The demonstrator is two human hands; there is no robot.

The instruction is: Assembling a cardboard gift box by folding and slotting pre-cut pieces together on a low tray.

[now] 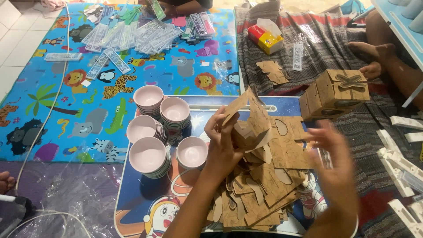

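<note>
My left hand (222, 143) grips a partly folded brown cardboard box blank (250, 121), held upright above a heap of flat brown cardboard blanks (264, 185) on a small blue cartoon-printed table (145, 198). My right hand (335, 163) is blurred, fingers spread, just right of the blank and holding nothing. Finished brown cardboard boxes (337, 92) with a butterfly-shaped clasp are stacked at the table's far right corner.
Stacks of small pink bowls (161, 132) fill the table's left side. A colourful animal play mat (88, 88) carries clear packets (141, 35). Another person's feet (370, 55) rest on a striped cloth, near a tissue box (264, 37). White plastic pieces (401, 163) lie at right.
</note>
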